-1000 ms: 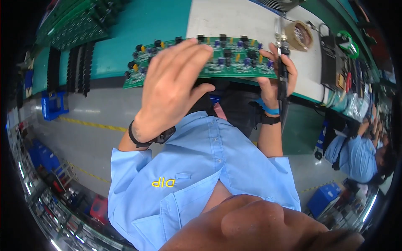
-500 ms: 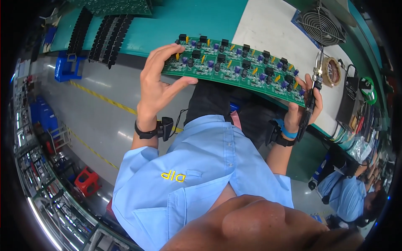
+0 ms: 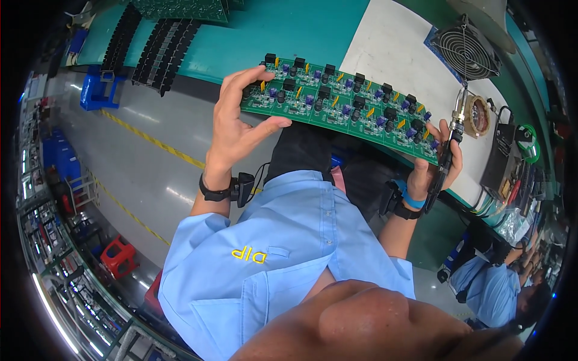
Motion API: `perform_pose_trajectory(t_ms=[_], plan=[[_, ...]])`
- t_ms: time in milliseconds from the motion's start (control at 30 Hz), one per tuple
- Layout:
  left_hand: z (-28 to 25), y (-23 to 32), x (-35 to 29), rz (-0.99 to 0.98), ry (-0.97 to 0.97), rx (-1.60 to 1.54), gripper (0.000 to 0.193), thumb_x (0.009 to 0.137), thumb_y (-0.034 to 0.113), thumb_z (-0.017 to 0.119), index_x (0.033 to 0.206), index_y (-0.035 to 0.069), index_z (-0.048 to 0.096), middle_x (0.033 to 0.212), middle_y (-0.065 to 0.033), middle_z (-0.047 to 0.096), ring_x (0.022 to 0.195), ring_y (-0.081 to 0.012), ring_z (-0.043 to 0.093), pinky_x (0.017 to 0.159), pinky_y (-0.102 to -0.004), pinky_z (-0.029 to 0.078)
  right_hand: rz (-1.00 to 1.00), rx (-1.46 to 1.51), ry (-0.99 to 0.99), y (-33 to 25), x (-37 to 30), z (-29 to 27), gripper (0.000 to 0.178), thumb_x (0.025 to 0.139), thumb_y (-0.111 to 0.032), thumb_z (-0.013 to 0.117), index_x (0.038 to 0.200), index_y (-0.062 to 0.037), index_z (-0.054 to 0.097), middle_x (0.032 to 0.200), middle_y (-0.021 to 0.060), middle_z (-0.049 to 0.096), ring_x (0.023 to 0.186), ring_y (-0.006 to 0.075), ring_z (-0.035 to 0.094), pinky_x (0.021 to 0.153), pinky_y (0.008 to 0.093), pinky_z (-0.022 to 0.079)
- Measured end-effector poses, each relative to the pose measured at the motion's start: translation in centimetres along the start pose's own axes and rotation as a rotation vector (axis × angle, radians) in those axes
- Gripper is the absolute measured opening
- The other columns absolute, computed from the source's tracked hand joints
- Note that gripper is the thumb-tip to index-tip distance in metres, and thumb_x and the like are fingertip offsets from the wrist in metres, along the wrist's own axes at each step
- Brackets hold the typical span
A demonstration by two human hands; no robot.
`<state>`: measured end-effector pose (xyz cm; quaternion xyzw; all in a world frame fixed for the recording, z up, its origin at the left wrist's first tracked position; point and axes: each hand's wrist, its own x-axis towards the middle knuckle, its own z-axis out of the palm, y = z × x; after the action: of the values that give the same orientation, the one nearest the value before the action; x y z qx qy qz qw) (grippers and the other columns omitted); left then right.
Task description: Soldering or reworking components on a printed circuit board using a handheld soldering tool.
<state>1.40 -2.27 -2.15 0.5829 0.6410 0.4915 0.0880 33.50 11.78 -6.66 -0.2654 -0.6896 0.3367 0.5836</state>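
A long green circuit board (image 3: 337,122), set with rows of black, purple and yellow components, is held up in front of me, its right end lower in the picture. My left hand (image 3: 236,123) grips its left end, thumb along the near edge and fingers over the far side. At the right end, my right hand (image 3: 419,179) has its thumb at the near corner. That same hand also holds a soldering iron (image 3: 444,163) with a black handle; its metal barrel points away from me. Some right fingers are hidden behind the iron and board.
Beyond the board lies a teal bench mat (image 3: 259,36) with a white sheet (image 3: 385,45). A caged fan (image 3: 466,51) and a round tip-cleaner pot (image 3: 477,116) stand at the right. Black slotted racks (image 3: 165,54) overhang the left edge. Another person (image 3: 490,289) sits at lower right.
The view has shifted slightly, so bench items appear a little further right. The board and my left hand sit slightly lower and to the right. Both grips are unchanged.
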Motion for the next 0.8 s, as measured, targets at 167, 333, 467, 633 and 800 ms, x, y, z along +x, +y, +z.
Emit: perform_pose_trajectory(t_ms=[167, 333, 467, 633, 800], plan=[[-0.1, 0.0, -0.4, -0.011, -0.017, 0.018, 0.087, 0.065, 0.028, 0.093, 0.137, 0.003, 0.052, 0.124, -0.0121, 0.065, 0.115, -0.0261, 0.058, 0.101, -0.0383, 0.046, 0.002, 0.001, 0.013, 0.1, -0.2, 0.0, 0.075, 0.087, -0.043, 0.077, 0.14, -0.006, 0.039, 0.139, 0.032, 0.052, 0.117, 0.0392, 0.063, 0.104, 0.048, 0.046], [-0.3, 0.5, -0.2, -0.043, -0.022, -0.053, 0.089, 0.065, 0.028, 0.093, 0.139, 0.003, 0.05, 0.127, -0.0126, 0.063, 0.12, -0.0272, 0.057, 0.104, -0.0396, 0.043, 0.01, 0.011, 0.028, 0.2, -0.2, 0.1, 0.076, 0.085, -0.043, 0.079, 0.139, -0.0063, 0.04, 0.138, 0.0314, 0.053, 0.117, 0.0388, 0.063, 0.104, 0.0479, 0.047], [-1.9, 0.8, 1.2, -0.018, -0.069, -0.065, 0.091, 0.067, 0.03, 0.092, 0.142, 0.003, 0.047, 0.131, -0.0146, 0.06, 0.126, -0.0297, 0.054, 0.107, -0.0411, 0.042, 0.002, 0.02, 0.024, 0.4, 0.0, 0.0, 0.076, 0.084, -0.042, 0.08, 0.138, -0.0065, 0.039, 0.139, 0.0315, 0.053, 0.117, 0.0384, 0.063, 0.104, 0.0477, 0.047], [-3.2, 2.8, 5.5, 0.054, -0.297, 0.09, 0.094, 0.071, 0.037, 0.088, 0.144, -0.001, 0.043, 0.137, -0.0204, 0.055, 0.131, -0.0356, 0.05, 0.11, -0.0416, 0.04, -0.02, 0.048, 0.02, 0.9, -0.4, -0.4, 0.077, 0.083, -0.038, 0.082, 0.139, -0.0066, 0.039, 0.139, 0.0315, 0.052, 0.118, 0.0381, 0.062, 0.104, 0.0474, 0.047], [-1.2, 3.6, 9.7, 0.144, -0.687, 0.238, 0.086, 0.083, 0.044, 0.078, 0.144, -0.004, 0.042, 0.142, -0.0253, 0.049, 0.133, -0.0409, 0.048, 0.111, -0.0433, 0.04, 0.001, 0.139, 0.0, 0.8, -0.7, -0.5, 0.083, 0.078, -0.03, 0.087, 0.14, -0.0094, 0.037, 0.142, 0.0305, 0.05, 0.124, 0.0372, 0.059, 0.105, 0.0477, 0.045]])
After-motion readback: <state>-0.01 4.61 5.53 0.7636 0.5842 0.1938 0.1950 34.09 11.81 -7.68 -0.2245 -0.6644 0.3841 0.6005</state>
